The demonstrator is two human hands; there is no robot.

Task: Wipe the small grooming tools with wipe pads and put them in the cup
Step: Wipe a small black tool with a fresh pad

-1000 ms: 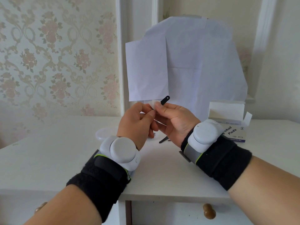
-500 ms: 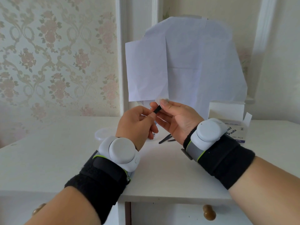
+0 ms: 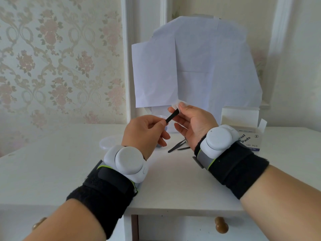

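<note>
My left hand pinches one end of a thin black grooming tool held above the table. My right hand pinches a white wipe pad around the tool's upper end. Two more black tools lie on the table under my right hand. A clear cup stands behind my hands, mostly hidden by them.
An open white box of alcohol pads stands at the right. A clear round lid lies left of my hands. White paper sheets lean against the wall behind. A drawer knob shows below the table edge.
The wipe pad has moved along the tool: my hands drew apart, so more of the black tool now shows between them. Both hands drifted slightly right.
</note>
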